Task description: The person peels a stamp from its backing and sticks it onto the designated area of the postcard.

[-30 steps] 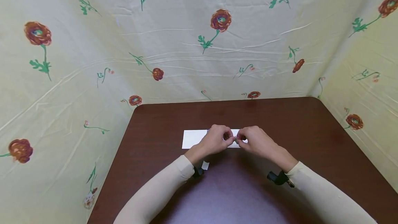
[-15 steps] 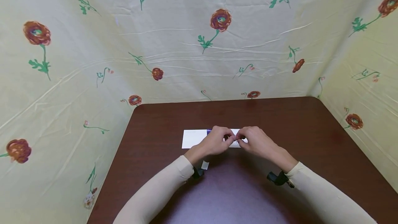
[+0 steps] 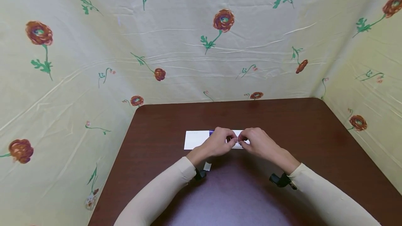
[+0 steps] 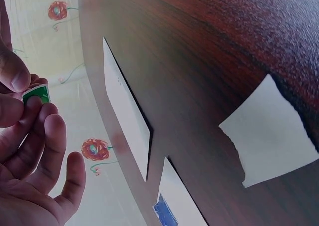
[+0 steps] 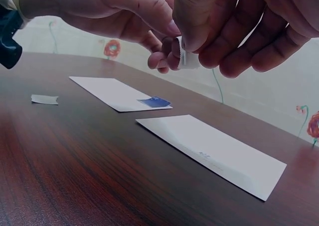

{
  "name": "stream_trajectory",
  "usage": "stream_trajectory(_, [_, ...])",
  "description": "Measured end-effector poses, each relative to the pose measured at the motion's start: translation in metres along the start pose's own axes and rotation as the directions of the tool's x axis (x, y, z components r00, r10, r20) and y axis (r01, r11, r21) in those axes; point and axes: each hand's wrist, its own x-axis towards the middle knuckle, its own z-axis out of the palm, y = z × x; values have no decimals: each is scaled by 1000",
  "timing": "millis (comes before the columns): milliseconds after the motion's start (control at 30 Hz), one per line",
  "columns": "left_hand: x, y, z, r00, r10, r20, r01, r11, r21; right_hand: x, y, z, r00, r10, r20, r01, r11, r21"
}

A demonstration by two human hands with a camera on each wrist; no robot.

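Note:
Fingertips of both hands meet above the table on a small green-and-white stamp (image 4: 37,93). Its edge looks perforated, and mostly its white back (image 5: 189,60) shows in the right wrist view. My left hand (image 3: 218,141) pinches one edge between thumb and fingers. From the other side my right hand (image 3: 259,142) pinches it too, its other fingers loosely bent. Whether a backing is partly lifted is hard to tell. Under the hands lies a white envelope (image 5: 214,151) with faint writing. Left of it is a second envelope (image 5: 102,91), bearing a blue stamp (image 5: 155,102) at one corner.
A pale paper scrap (image 4: 271,136) with a torn-looking edge lies on the brown table (image 3: 176,118), near the left wrist. Flower-printed cloth (image 3: 182,44) hangs behind the table and along its sides. Each wrist wears a dark camera (image 3: 281,180).
Between the fingertips a dark-green patch has given way to a thin white edge. The left hand has moved slightly, uncovering more of the blue stamp. Envelopes and scrap stay put.

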Motion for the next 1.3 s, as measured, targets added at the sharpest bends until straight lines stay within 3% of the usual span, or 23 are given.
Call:
stream_trajectory(667, [-1, 1, 0, 999, 42, 7, -42, 999, 23, -2, 0, 1, 999, 33, -3, -33, 999, 0])
stream_trajectory(1067, [-2, 1, 0, 999, 6, -37, -4, 998, 57, -5, 12, -3, 993, 94, -71, -97, 994, -48])
stream_trajectory(1200, [-3, 0, -1, 998, -18, -56, 21, 998, 65, -8, 15, -5, 989, 142, -45, -144, 988, -58])
stream_trajectory(1300, [-4, 0, -1, 997, -30, -74, 36, 996, 79, -11, 15, -5, 984, 173, 32, -171, 984, -53])
